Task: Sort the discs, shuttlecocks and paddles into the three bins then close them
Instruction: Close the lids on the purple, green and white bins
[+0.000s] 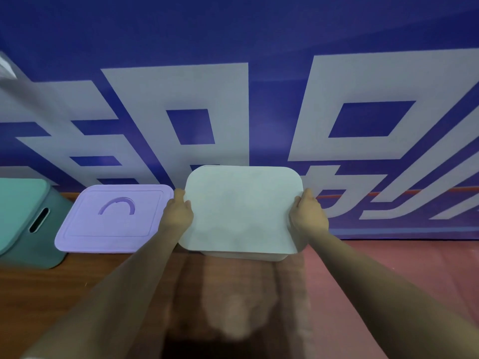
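Teal bin (23,218) far left on the wood floor (77,294), lid on, slot handle facing right. Purple bin (114,218) beside it, lidded. Left hand (178,212) and right hand (307,216), fingers clamped on opposite edges of the white lid (243,208), over the white bin (246,256). Pink mat (388,268) right; blue banner (259,86) behind.
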Demonstrator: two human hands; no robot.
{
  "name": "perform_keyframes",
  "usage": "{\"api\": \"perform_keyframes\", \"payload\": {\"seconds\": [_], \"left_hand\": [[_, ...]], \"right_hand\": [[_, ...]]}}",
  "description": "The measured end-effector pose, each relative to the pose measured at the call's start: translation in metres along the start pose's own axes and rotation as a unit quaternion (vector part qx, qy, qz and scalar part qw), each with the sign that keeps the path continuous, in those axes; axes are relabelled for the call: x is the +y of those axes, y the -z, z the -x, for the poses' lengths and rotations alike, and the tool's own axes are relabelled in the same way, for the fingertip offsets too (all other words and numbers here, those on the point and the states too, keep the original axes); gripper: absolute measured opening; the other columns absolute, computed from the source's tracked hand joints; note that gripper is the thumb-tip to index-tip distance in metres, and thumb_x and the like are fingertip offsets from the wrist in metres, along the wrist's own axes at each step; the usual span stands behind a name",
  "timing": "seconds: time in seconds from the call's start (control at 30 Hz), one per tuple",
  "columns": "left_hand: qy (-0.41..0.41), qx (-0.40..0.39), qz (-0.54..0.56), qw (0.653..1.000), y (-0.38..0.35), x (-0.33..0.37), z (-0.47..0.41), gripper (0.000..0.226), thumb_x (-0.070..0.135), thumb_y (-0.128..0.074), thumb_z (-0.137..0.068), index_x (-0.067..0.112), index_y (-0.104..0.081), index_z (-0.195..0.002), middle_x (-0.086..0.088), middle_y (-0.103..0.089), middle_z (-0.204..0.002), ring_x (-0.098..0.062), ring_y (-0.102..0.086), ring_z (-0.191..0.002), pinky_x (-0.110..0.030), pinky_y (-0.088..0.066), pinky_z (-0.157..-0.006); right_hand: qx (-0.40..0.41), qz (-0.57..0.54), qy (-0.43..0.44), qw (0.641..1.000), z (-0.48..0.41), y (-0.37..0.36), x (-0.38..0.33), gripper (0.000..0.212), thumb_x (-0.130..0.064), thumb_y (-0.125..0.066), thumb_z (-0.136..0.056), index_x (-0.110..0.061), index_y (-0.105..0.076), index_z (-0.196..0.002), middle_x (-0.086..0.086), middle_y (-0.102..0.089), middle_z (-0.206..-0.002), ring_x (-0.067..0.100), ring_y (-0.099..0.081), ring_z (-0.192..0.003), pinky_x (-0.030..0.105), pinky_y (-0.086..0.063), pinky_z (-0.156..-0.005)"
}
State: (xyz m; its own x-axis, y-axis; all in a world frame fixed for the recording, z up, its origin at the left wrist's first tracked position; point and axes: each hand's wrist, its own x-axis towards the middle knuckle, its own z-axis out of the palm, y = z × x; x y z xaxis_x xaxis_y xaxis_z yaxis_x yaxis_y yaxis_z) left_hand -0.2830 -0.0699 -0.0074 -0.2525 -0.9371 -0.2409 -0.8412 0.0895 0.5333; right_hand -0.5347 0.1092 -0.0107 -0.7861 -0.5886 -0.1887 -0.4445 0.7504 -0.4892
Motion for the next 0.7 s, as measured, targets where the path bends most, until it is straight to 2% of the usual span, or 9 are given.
{"api": "perform_keyframes", "payload": {"seconds": [0.07, 0.13, 0.2, 0.3, 0.43, 0.53, 0.6, 0.7], "left_hand": [[-0.008, 0.025, 0.009, 1.000, -0.005, -0.001, -0.004, 0.026, 0.022, -0.035, -0.103, 0.013, -0.037, -0.127, -0.015, -0.059, -0.112, -0.026, -0.057, -0.092, -0.037, -0.046, -0.078], [-0.023, 0.042, 0.036, 0.998, -0.009, -0.008, -0.007, 0.028, 0.028, -0.035, -0.103, 0.016, -0.037, -0.129, -0.012, -0.057, -0.119, -0.027, -0.057, -0.101, -0.037, -0.047, -0.086], [-0.032, 0.040, 0.056, 0.997, -0.012, -0.013, -0.010, 0.034, 0.034, -0.034, -0.103, 0.019, -0.036, -0.134, -0.009, -0.054, -0.128, -0.027, -0.054, -0.112, -0.040, -0.045, -0.098], [-0.027, 0.013, 0.068, 0.997, -0.011, -0.013, -0.012, 0.039, 0.037, -0.032, -0.103, 0.020, -0.038, -0.138, -0.006, -0.052, -0.133, -0.027, -0.051, -0.117, -0.039, -0.042, -0.098], [-0.100, 0.000, 0.014, 0.995, -0.006, -0.020, -0.023, 0.038, 0.043, -0.036, -0.101, 0.026, -0.039, -0.135, -0.001, -0.052, -0.131, -0.020, -0.050, -0.111, -0.037, -0.043, -0.090], [-0.147, 0.015, -0.039, 0.988, -0.010, -0.025, -0.022, 0.034, 0.049, -0.035, -0.099, 0.031, -0.040, -0.128, 0.000, -0.055, -0.122, -0.022, -0.055, -0.105, -0.042, -0.047, -0.094], [-0.121, 0.027, -0.058, 0.991, -0.016, -0.028, -0.016, 0.033, 0.049, -0.033, -0.100, 0.028, -0.041, -0.123, -0.002, -0.057, -0.117, -0.022, -0.056, -0.099, -0.040, -0.049, -0.091], [-0.063, 0.069, -0.035, 0.995, -0.019, -0.032, -0.005, 0.033, 0.046, -0.034, -0.101, 0.020, -0.045, -0.117, -0.005, -0.058, -0.104, -0.015, -0.053, -0.081, -0.027, -0.043, -0.071]], "right_hand": [[0.013, -0.008, -0.008, 1.000, -0.004, -0.002, -0.002, 0.024, -0.032, -0.029, -0.103, -0.013, -0.039, -0.113, 0.007, -0.056, -0.096, 0.027, -0.055, -0.078, 0.036, -0.041, -0.064], [0.024, -0.017, -0.017, 0.999, -0.009, -0.003, -0.005, 0.024, -0.031, -0.030, -0.104, -0.011, -0.040, -0.111, 0.006, -0.053, -0.094, 0.028, -0.051, -0.077, 0.036, -0.038, -0.066], [0.029, -0.043, -0.028, 0.998, -0.012, -0.005, -0.006, 0.023, -0.031, -0.030, -0.104, -0.011, -0.041, -0.108, 0.007, -0.053, -0.095, 0.029, -0.052, -0.079, 0.037, -0.038, -0.068], [0.031, -0.096, -0.035, 0.994, -0.013, -0.009, -0.005, 0.022, -0.032, -0.030, -0.103, -0.011, -0.039, -0.103, 0.009, -0.055, -0.092, 0.028, -0.053, -0.077, 0.037, -0.038, -0.065], [0.028, -0.123, -0.036, 0.991, -0.017, -0.009, -0.004, 0.023, -0.033, -0.030, -0.103, -0.011, -0.038, -0.101, 0.010, -0.057, -0.085, 0.027, -0.053, -0.071, 0.035, -0.038, -0.058], [0.029, -0.118, -0.048, 0.991, -0.019, -0.009, -0.003, 0.026, -0.034, -0.028, -0.103, -0.011, -0.037, -0.099, 0.009, -0.054, -0.082, 0.030, -0.052, -0.071, 0.036, -0.037, -0.060], [0.028, -0.103, -0.043, 0.993, -0.017, -0.009, 0.000, 0.028, -0.036, -0.026, -0.103, -0.011, -0.038, -0.098, 0.009, -0.056, -0.080, 0.027, -0.054, -0.069, 0.036, -0.039, -0.058], [0.030, -0.070, -0.027, 0.997, -0.013, -0.008, 0.004, 0.030, -0.039, -0.024, -0.103, -0.014, -0.038, -0.097, 0.009, -0.056, -0.077, 0.029, -0.055, -0.070, 0.037, -0.041, -0.059]]}}
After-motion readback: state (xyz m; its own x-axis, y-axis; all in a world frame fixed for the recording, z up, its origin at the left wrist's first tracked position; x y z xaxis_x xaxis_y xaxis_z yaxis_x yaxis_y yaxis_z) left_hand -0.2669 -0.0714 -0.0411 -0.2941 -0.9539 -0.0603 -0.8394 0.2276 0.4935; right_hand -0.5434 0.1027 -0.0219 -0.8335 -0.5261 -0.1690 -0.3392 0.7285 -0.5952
